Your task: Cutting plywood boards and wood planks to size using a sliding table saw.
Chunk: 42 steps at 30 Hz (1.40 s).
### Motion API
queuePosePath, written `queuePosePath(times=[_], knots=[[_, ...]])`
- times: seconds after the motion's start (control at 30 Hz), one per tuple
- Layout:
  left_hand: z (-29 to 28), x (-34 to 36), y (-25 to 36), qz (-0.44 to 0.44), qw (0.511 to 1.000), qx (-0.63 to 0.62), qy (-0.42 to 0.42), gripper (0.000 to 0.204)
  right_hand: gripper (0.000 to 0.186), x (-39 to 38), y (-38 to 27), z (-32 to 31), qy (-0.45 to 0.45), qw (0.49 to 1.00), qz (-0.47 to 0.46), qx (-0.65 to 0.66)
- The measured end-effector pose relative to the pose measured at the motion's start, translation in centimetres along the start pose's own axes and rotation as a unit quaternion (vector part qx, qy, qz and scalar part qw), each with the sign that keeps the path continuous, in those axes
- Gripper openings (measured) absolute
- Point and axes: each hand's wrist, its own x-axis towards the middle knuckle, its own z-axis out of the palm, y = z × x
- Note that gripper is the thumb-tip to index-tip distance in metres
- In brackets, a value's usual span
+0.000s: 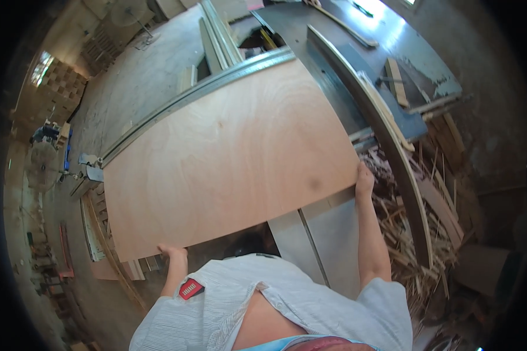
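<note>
Large plywood panel [222, 158] lay in front of person, far edge along metal rail [199, 90]. Left hand [174, 253] held near edge toward left end; right hand [365, 180] gripped right end by near corner. Fingers partly hidden, exact spread impossible to tell. Grey metal tabletop [328, 240] showed below; scrap-wood pile [413, 245] lay at right.

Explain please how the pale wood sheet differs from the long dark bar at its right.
The sheet is broad, while the bar is narrow. The sheet is pale pinkish tan with visible grain; the bar is dark brown. The left hand and right hand hold the sheet, but neither touches the bar. Both are longer than they are wide.
</note>
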Motion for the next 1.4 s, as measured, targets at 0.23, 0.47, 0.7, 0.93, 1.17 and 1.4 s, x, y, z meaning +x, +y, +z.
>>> queuePosePath(times=[0.23,0.47,0.7,0.93,1.17,1.4], knots=[[1.4,-1.9,0.5,0.009,0.996,-0.081,0.031,0.071,0.043,-8.9,-2.0,-0.6,0.145,0.985,-0.021,-0.094],[1.1,-1.8,1.0,-0.009,0.994,-0.107,0.016,0.071,0.038,-16.3,-2.1,8.4,-0.041,0.989,0.133,-0.054],[-7.5,-1.2,3.1,-0.236,0.954,-0.110,-0.146,0.086,0.047,-17.0,-5.5,7.0,-0.166,0.949,0.229,-0.136],[-9.7,5.4,-0.7,-0.151,0.940,-0.302,0.044,0.069,0.066,-19.8,-5.7,9.5,-0.099,0.958,0.241,-0.119],[-9.3,10.0,-3.0,-0.157,0.870,-0.430,-0.184,0.064,0.072,-17.8,-2.5,8.3,-0.119,0.951,0.280,-0.060],[-17.4,8.2,-7.0,-0.272,0.922,-0.260,-0.090,0.027,0.046,-27.4,-0.5,6.6,-0.139,0.825,-0.187,-0.514]])
